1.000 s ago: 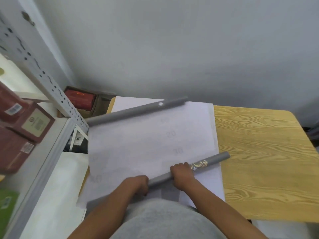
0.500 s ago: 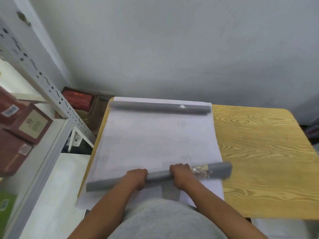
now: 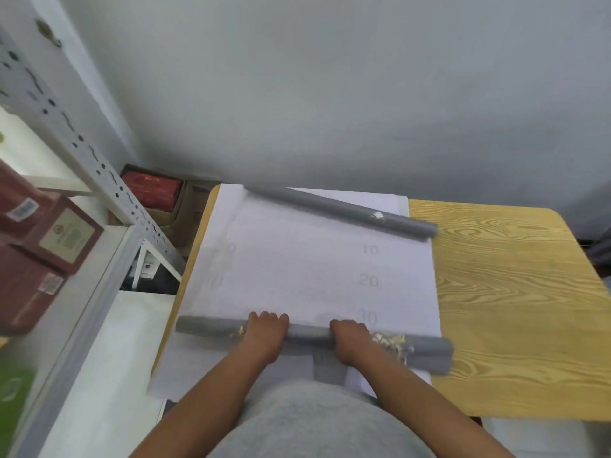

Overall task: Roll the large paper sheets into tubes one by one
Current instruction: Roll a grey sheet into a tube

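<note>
Your left hand [image 3: 264, 335] and right hand [image 3: 350, 340] both lie on the near roll [image 3: 307, 332], a grey tube lying across the white sheet [image 3: 297, 269] close to your body. Each grip is clenched over that roll: the fingers curl over its top, knuckles toward the wall, and the two hands sit near each other around its middle. Gold print shows on the roll just outside each hand. The roll's right end reaches past the sheet's right edge onto bare desk [image 3: 506, 292], and it looks doubled there, perhaps from blur. Its left end stops about at the desk's left edge.

The sheet lies flat on the left part of the wooden desk, faint numbers 10, 20 and 30 running down its right side. At its far end a second grey roll [image 3: 340, 209] lies slanted, its right end nearer you than its left, with a small white mark near that end. The two rolls are well apart, with open paper between them.

To your left stands a perforated metal rack [image 3: 99, 180] holding dark red boxes [image 3: 49, 239]. A carton [image 3: 155, 190] with red contents sits by the wall beyond the desk's far left corner.
</note>
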